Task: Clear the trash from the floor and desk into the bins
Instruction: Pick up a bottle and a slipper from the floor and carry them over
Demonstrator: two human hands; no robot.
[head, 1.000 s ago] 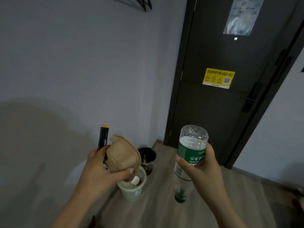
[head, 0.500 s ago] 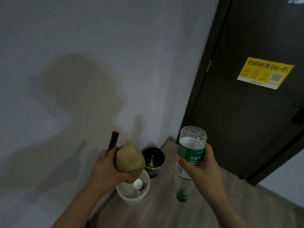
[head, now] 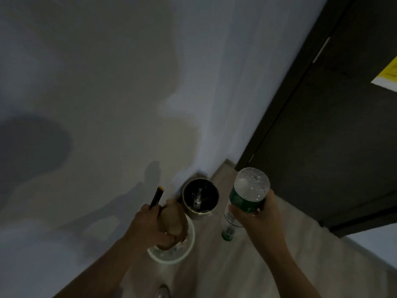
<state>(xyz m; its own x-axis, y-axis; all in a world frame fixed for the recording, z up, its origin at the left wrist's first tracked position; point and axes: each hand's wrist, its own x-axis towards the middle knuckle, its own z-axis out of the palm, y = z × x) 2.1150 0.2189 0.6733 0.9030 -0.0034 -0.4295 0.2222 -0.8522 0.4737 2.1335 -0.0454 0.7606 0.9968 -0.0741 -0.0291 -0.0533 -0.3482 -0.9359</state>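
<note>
The white bin (head: 171, 260) stands on the wooden floor (head: 214, 276) against the grey wall (head: 107, 104). It holds pale scraps, which may be paper, though the dim light makes them hard to name. Just behind the white bin, toward the corner, stands a dark metal bin (head: 198, 215) with something small and shiny lying inside. Farther behind and to the right of the white bin is a dark door (head: 322, 147) with a yellow sticker (head: 386, 76) at the picture's edge.

The left grip (head: 150, 226) hangs right over the white bin's mouth. It is closed around a crumpled brown paper bag (head: 174, 218) and a black pen (head: 156, 196), whose orange end sticks up past the knuckles. To the right of the white bin, above the floor, the right grip (head: 262, 216) is curled round the green label of a clear plastic bottle (head: 250, 186). The bottle is turned base up, with its green cap pointing down.
</note>
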